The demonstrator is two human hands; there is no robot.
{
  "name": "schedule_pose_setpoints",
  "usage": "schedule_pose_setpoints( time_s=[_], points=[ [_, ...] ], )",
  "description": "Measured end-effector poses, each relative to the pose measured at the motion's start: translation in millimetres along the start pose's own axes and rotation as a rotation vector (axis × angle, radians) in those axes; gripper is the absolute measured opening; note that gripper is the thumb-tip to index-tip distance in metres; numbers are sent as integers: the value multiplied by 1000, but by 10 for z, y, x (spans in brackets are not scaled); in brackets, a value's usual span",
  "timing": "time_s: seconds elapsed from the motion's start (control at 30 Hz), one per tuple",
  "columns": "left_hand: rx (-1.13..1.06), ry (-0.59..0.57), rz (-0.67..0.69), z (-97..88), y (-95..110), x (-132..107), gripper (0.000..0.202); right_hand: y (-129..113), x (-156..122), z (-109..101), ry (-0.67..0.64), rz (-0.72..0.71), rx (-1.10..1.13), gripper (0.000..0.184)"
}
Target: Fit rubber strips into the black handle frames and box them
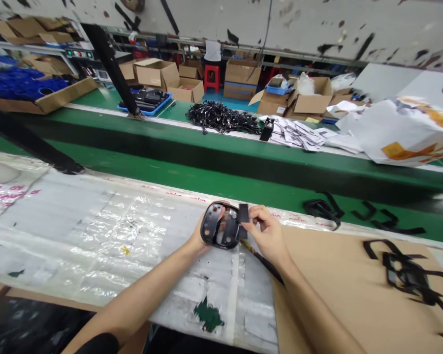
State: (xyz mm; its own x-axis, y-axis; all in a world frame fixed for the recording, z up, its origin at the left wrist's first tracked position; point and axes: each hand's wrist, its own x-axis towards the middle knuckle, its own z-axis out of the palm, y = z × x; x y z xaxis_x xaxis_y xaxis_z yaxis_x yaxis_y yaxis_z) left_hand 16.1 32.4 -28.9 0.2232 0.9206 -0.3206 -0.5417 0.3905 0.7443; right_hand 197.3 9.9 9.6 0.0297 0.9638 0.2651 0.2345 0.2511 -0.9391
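Above the plastic-covered bench, my left hand point(198, 237) grips a glossy black rounded plastic housing point(221, 227) from its left side and beneath. The housing's hollow inside, with a slot and small round holes, faces me. At its right edge, my right hand point(268, 233) pinches a small flat black rectangular piece point(244, 213) between thumb and fingers. This piece overlaps or touches the housing's rim; I cannot tell whether it is joined. Under my right wrist lies a dark slender tool or strap point(264, 265), partly hidden.
Black frame parts with straps point(406, 275) lie on a cardboard sheet point(325, 295) at right. More black parts point(323, 209) rest on the green conveyor point(162, 167). Beyond are a heap of black cables point(223, 118), white paper slips point(299, 132) and a slanted black post point(110, 69).
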Motion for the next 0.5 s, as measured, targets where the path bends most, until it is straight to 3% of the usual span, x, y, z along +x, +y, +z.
schedule_pose_setpoints(
  time_s=[0.13,0.27,0.5],
  points=[
    [-30,123,9,-23,-58,41,53,-23,-77,124,-88,-86,-171,11],
    [5,49,-3,-48,-30,14,61,-25,-61,145,-150,-174,-339,20],
    [16,-5,-76,-48,-43,-19,53,27,-24,89,-69,-274,-463,4]
  ],
)
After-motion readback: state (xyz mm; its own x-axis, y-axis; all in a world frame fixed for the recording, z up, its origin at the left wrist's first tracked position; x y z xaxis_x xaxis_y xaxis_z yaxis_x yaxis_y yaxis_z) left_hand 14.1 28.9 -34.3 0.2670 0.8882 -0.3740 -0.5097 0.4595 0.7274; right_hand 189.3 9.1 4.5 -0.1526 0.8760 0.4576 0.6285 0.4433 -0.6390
